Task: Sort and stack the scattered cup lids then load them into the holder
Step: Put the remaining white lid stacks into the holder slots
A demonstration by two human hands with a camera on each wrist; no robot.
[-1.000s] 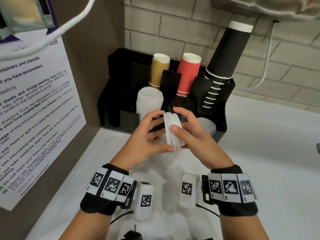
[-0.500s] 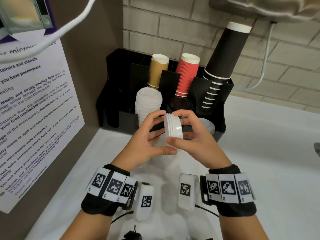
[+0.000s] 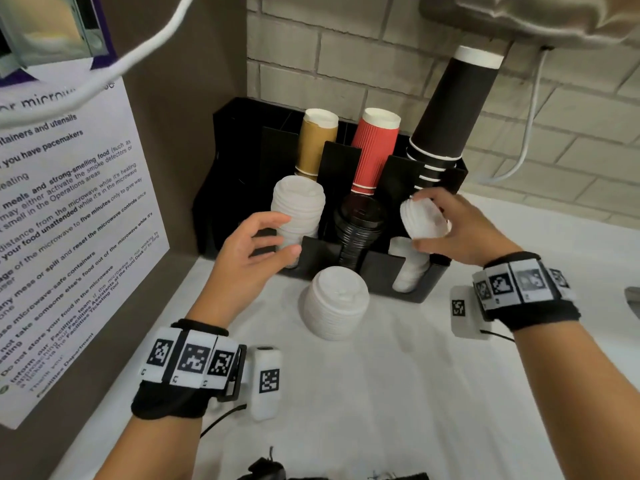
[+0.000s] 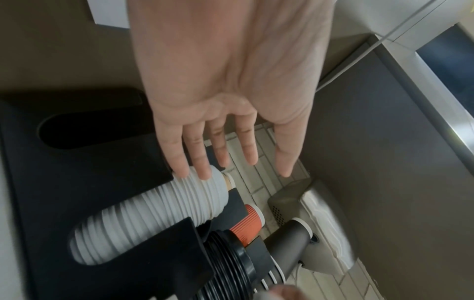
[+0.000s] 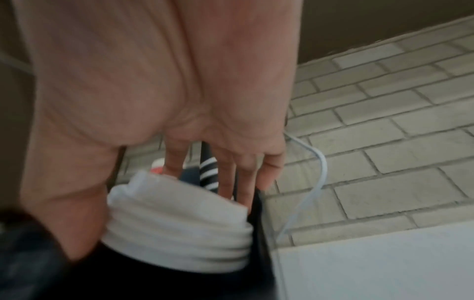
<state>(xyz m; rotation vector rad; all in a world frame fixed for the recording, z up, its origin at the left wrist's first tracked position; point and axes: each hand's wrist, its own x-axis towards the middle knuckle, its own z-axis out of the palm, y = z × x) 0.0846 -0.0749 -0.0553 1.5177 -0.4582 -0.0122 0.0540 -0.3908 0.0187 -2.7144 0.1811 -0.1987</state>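
- Nearest the camera, the white tabletop (image 3: 398,393) carried a loose stack of white lids (image 3: 336,303), standing just in front of the black holder (image 3: 391,271).
- The left hand (image 3: 249,258) hovered at the holder's left front, fingers spread and relaxed, its grip holding nothing. In the left wrist view the fingertips (image 4: 202,172) lay right at the top of the white lid stack (image 4: 153,215) in the left slot; whether they touched it I could not tell.
- Over on the right, the right hand (image 3: 453,230) had its grip closed round a short pile of white lids (image 3: 424,218), thumb below and fingers behind, tilted above the holder's right front slot.
- Under that pile, more white lids (image 3: 410,268) already sat in the right slot.
- Black lids (image 3: 358,226) filled the middle slot between the two white columns.
- Behind them, upside-down cups stood in the rear slots: tan cups (image 3: 317,143), red ribbed cups (image 3: 375,150), and tall black cups (image 3: 450,109) leaning right.
- Furthest back ran the brick wall (image 3: 346,46); a printed notice (image 3: 62,220) hung on the left panel.
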